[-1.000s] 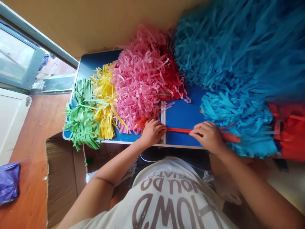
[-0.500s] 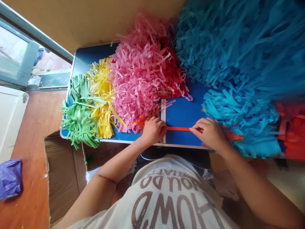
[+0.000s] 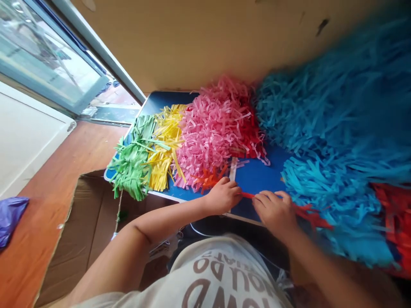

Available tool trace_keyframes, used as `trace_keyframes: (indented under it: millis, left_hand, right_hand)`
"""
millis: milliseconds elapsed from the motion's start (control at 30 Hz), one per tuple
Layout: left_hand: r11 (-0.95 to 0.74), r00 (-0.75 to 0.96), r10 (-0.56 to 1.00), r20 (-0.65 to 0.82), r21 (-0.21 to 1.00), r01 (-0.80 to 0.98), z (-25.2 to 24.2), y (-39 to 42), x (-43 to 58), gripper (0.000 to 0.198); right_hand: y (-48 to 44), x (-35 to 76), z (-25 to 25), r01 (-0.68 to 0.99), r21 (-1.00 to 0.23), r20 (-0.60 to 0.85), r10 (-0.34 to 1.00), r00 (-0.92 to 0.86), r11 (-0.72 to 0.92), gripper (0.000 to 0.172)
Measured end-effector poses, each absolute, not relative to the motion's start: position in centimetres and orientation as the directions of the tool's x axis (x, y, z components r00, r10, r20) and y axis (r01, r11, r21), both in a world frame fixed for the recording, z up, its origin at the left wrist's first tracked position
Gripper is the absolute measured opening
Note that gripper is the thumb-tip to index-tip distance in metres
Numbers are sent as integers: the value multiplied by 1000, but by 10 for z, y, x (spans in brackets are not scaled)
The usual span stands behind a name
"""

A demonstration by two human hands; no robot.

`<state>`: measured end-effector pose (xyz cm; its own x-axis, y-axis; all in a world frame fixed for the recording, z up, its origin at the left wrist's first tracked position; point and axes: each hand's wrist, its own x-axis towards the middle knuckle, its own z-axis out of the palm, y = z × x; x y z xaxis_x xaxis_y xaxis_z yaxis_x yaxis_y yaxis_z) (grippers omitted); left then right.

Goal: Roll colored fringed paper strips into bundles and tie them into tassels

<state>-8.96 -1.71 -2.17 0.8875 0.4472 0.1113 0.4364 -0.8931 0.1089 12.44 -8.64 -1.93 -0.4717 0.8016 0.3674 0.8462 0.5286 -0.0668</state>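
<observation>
A narrow red-orange paper strip [image 3: 247, 195] stretches between my two hands, close to the front edge of the blue table [image 3: 253, 175]. My left hand [image 3: 224, 195] pinches one end of it. Fringed orange paper [image 3: 210, 177] lies just beyond that hand, against the pink shredded paper [image 3: 208, 128]. The fingers of my right hand [image 3: 274, 209] are closed on the strip's other end. Behind the right wrist, more red paper [image 3: 313, 215] rests on the bright blue fringed paper [image 3: 337, 196].
Yellow fringe [image 3: 163, 149] and green fringe [image 3: 133, 162] hang at the table's left end. A big blue shredded heap [image 3: 337, 107] fills the right rear by the wall. Red paper [image 3: 396, 218] sits far right. A cardboard box [image 3: 80, 231] and a purple bag [image 3: 13, 218] are at lower left.
My hands have come closer together, so less of the strip shows between them. The camera view has shifted, and the table now appears lower and farther right.
</observation>
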Motion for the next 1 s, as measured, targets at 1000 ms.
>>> trace_keyframes:
  millis: [1000]
  left_hand:
    - [-833, 781, 552, 291, 157, 531, -43, -23, -96, 23]
  right_hand:
    - [-80, 129, -34, 843, -45, 432, 772, -467, 536, 22]
